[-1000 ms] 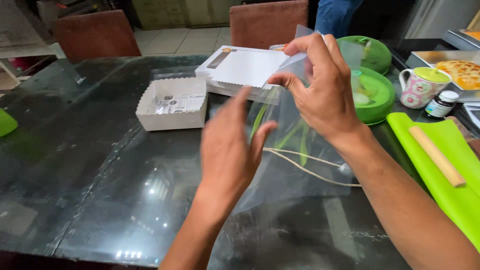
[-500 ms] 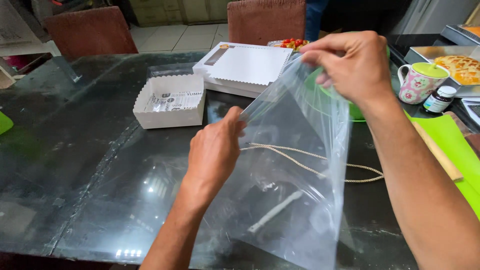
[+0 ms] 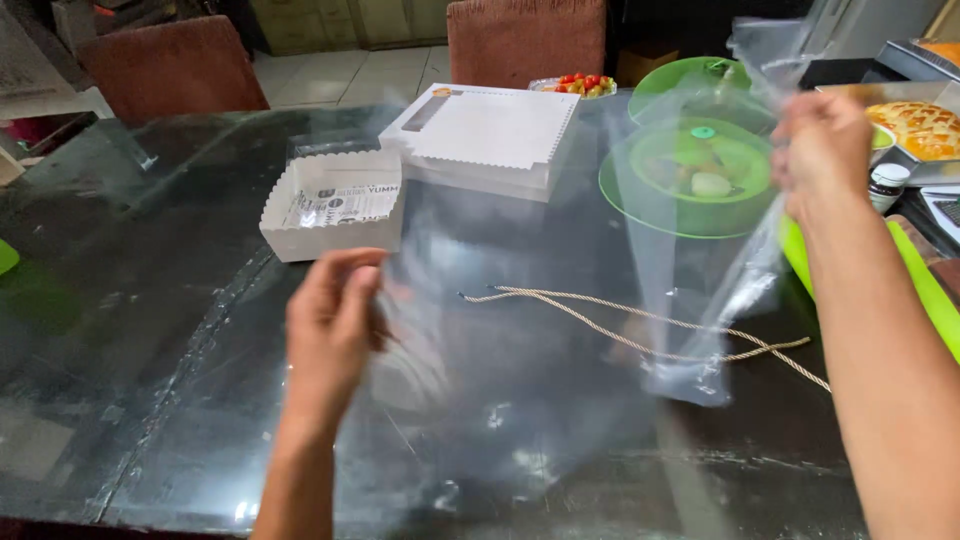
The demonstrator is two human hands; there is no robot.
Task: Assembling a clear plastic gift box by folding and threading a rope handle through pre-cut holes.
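A large clear plastic sheet [image 3: 520, 330] is stretched above the dark glass table [image 3: 130, 380] between my two hands. My left hand [image 3: 335, 325] pinches its near left edge, low over the table. My right hand [image 3: 825, 150] grips the far right edge, raised higher at the right side of the view. Through the plastic a beige twisted cord [image 3: 640, 325] shows, lying on the table. A second narrow clear bag [image 3: 700, 330] hangs down below my right hand.
A small white scallop-edged box [image 3: 335, 205] and a flat white box [image 3: 490, 130] sit at the back. Green covered plates [image 3: 695, 175] stand at the right, with a baked loaf [image 3: 925, 125], a small jar [image 3: 885, 185] and a green mat [image 3: 925, 290]. Brown chairs [image 3: 170, 65] stand behind.
My hands have moved apart, spreading the plastic wide. My right hand went to the right and up; my left hand dropped lower and to the left.
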